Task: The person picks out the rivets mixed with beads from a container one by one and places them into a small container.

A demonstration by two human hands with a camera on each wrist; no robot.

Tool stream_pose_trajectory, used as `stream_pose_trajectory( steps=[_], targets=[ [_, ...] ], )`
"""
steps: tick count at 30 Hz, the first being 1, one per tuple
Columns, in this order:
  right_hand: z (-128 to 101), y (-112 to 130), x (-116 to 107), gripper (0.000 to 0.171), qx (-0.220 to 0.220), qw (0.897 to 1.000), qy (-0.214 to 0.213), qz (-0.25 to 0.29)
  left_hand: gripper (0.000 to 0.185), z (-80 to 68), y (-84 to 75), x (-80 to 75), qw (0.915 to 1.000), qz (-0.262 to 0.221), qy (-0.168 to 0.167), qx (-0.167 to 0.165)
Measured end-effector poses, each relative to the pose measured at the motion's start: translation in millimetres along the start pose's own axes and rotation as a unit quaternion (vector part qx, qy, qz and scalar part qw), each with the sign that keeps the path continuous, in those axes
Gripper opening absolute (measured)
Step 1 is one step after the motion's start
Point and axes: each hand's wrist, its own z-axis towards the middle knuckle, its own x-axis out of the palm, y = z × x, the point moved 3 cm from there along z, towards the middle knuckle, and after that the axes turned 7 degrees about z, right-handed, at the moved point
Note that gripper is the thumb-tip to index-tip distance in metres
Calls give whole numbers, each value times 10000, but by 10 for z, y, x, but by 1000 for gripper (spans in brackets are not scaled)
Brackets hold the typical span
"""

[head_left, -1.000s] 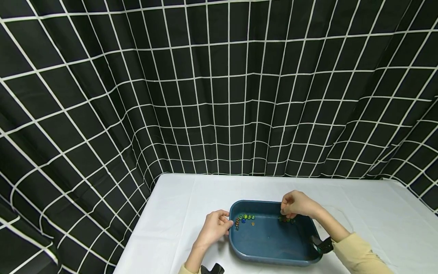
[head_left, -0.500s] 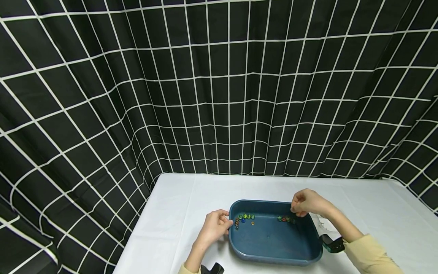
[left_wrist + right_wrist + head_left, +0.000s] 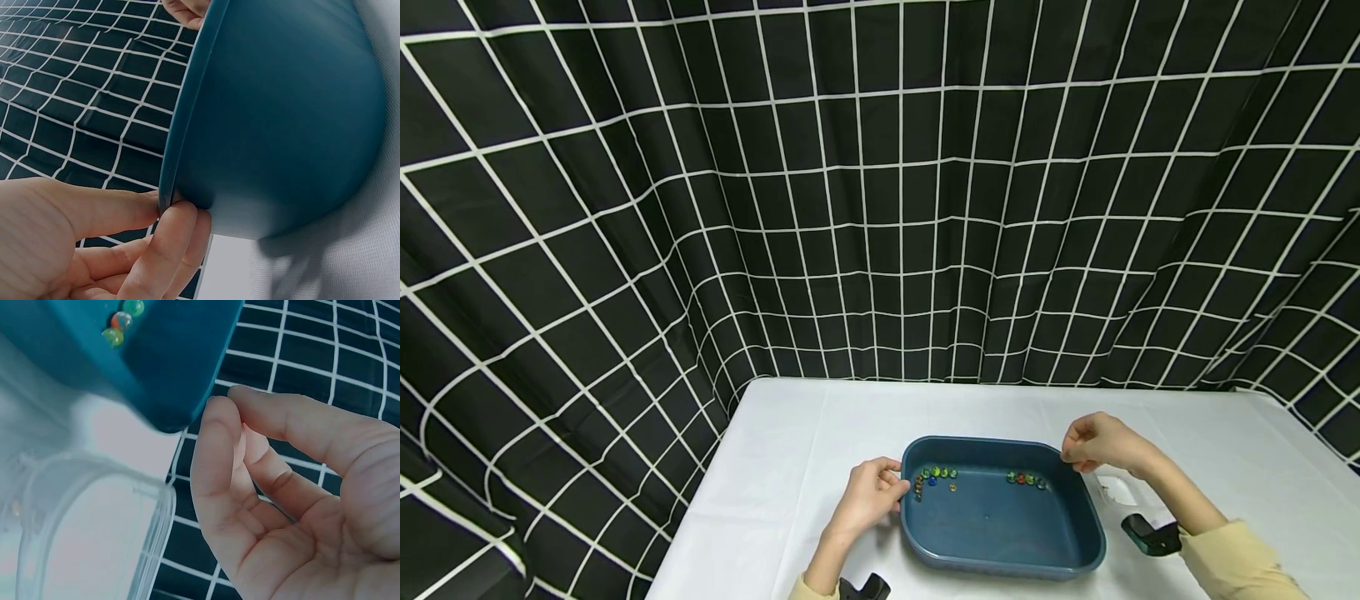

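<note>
Right hand: right hand (image 3: 1101,443) hovers just past the tray's far right corner, above a clear container (image 3: 1116,487); thumb and forefinger (image 3: 215,434) press tip to tip in a pinch; whether a marble sits between them cannot be told, as none shows
Left hand: left hand (image 3: 868,496) pinches the rim of the tray on its left side, thumb (image 3: 106,209) above the lip and fingers beneath; it steadies the tray
Tray: dark teal tray (image 3: 1078,546) rests on the table near its front edge, about midway across; the floor is mostly bare
Marbles: two small clusters lie along the tray's far wall; left cluster (image 3: 936,477) near the far left corner, beside the left hand; right cluster (image 3: 1026,479) toward the far right corner, near the right hand
Container: transparent, open-topped, on the table just beside the tray's right side; its rim (image 3: 94,469) lies below the right fingertips
Doing it well: judged from here, the pinch should come over the container's middle and low before the fingertips part, so nothing bounces off the rim; the left grip should keep the tray level so the clusters stay put
Table: white cloth-covered table (image 3: 790,433)
Backdrop: black curtain (image 3: 850,183) with a white grid hangs behind the far edge
</note>
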Motion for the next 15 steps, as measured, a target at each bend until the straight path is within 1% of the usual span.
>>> stream_pose_trajectory(
  steps=[7,15],
  targets=[
    [-77,-87,-106,9,56,10000,-41,17,29,0,0,0,10000,-1,-5,-27],
    [-142,-152,-175,9,318,9994,-139,-18,30,-7,-2,-7,10000,-24,-26,-67]
  ],
)
